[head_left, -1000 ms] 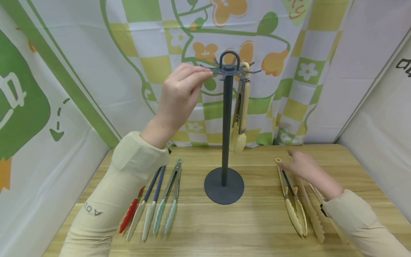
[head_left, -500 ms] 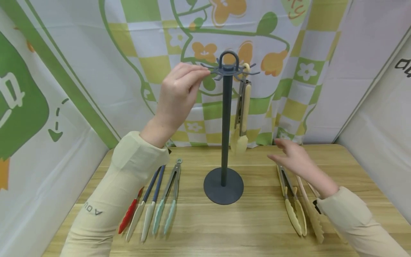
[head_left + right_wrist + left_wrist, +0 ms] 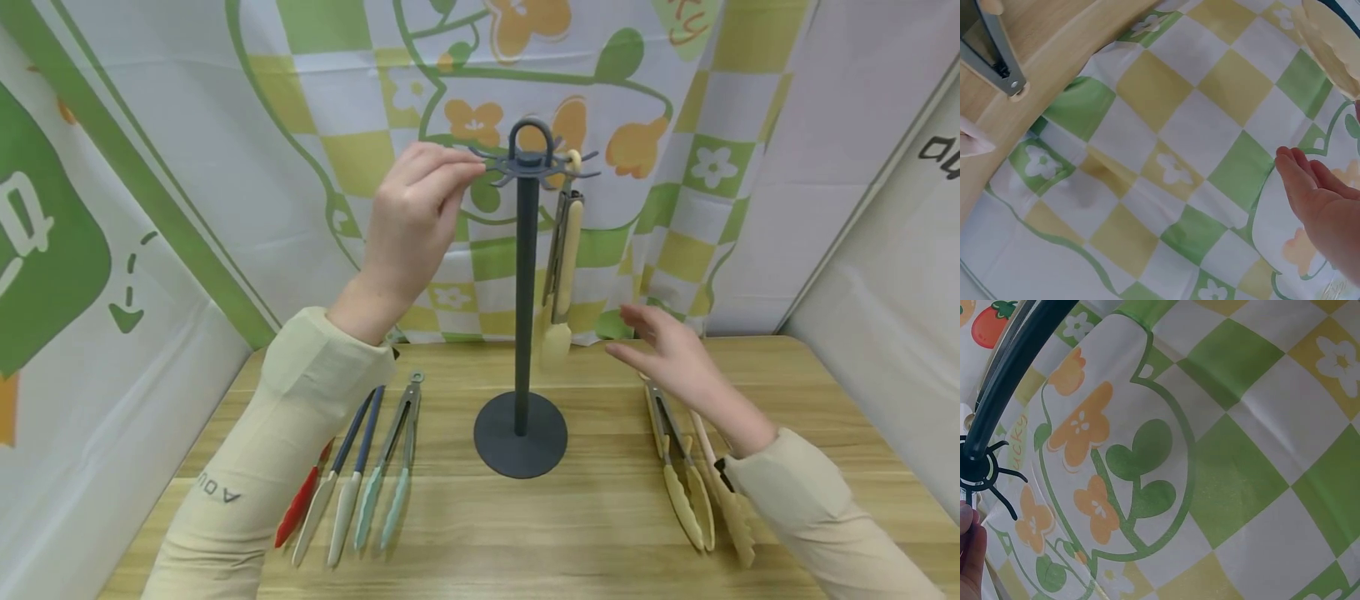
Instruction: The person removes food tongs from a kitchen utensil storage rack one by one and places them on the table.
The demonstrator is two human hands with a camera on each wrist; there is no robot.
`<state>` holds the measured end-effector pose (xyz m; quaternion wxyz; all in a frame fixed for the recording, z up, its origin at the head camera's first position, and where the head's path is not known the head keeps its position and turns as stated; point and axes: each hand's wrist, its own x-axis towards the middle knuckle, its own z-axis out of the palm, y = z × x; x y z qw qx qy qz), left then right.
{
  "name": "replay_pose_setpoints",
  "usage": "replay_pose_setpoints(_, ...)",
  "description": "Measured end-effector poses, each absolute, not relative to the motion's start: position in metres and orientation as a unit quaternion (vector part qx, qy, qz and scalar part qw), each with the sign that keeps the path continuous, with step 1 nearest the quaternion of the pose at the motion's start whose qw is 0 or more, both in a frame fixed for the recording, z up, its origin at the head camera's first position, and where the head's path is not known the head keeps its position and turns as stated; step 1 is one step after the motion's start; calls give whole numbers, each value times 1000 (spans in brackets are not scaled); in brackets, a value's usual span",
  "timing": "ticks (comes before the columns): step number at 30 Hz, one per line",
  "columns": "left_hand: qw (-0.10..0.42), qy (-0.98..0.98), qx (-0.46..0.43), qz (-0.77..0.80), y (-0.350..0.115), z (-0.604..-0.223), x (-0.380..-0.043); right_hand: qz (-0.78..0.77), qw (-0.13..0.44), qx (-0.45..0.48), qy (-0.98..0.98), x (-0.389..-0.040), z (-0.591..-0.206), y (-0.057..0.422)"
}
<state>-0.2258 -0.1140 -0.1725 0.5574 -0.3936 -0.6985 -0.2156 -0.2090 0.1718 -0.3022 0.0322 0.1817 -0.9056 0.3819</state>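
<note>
A dark metal rack [image 3: 526, 292] with a round base and curved hooks stands mid-table. My left hand [image 3: 412, 212] pinches the tip of one of its hooks; the left wrist view catches only the fingertips [image 3: 974, 550] at that hook. From a hook on the right side hang cream-yellow tongs [image 3: 572, 250], heads down. My right hand [image 3: 671, 354] is in the air right of them, fingers extended and thumb apart, holding nothing. In the right wrist view, the scalloped head of the hanging tongs [image 3: 1325, 47] shows above the hand [image 3: 1329, 209].
Right on the wooden table [image 3: 600, 533] lie yellow tongs [image 3: 684, 492] and beige tongs [image 3: 731, 508], partly under the right forearm. Mint tongs [image 3: 388, 483], blue-handled tongs [image 3: 358, 467] and red tongs [image 3: 300, 504] lie left, some behind the left sleeve. A patterned curtain [image 3: 337, 100] hangs behind.
My right hand has moved left and up, from over the tongs on the right toward the rack. The hanging tongs have swung slightly. My left hand has stayed at its hook.
</note>
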Motion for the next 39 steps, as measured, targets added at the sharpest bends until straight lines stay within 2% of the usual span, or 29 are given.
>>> replay_pose_setpoints(10,554,-701,-390,-225,-115,-172,-227,436,73,205,-873,-212,-295,154)
replay_pose_setpoints(21,546,-711,-382,-224,-115,-172,-229,486,87,214,-843,-218,-292,137)
replay_pose_setpoints(39,548,-713,-379,-221,-115,-174,-230,567,21,220,-793,-228,-306,122)
